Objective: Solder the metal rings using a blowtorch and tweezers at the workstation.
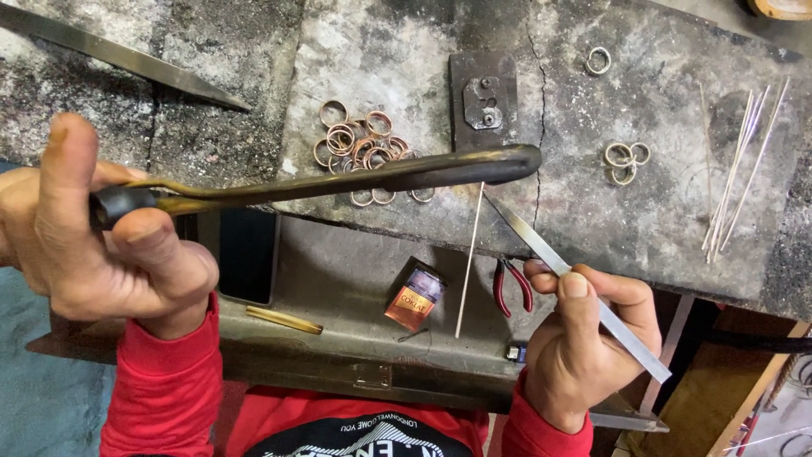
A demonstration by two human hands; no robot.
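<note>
Two hands in view, both with red sleeves. Left hand (101,245) is closed in a fist around the black grip of one long dark torch (338,179); thumb up, fingers curled under. The torch runs level to the right, and its blunt tip ends above the front edge of the grey stone slab (592,228).

Right hand (584,338) pinches one pair of long steel tweezers (575,283) between thumb and fingers. Their point aims up and left, ending just beside the torch tip and the top of one thin pale rod (469,262), which stands nearly upright from the tray below.

Counts on the slab: one pile of copper-coloured rings (359,144), too overlapped to count exactly; one cluster of three silvery rings (624,159); one single ring (598,60) near the far edge; one bundle of thin wires (734,182) at right, several, number unclear; one dark metal plate (483,100); one long blade (118,55) at top left.

Lower metal tray (338,279): one red-handled pliers (512,286), one small orange box (414,296), one brass strip (283,319).

Bare slab lies between ring pile and three-ring cluster.
</note>
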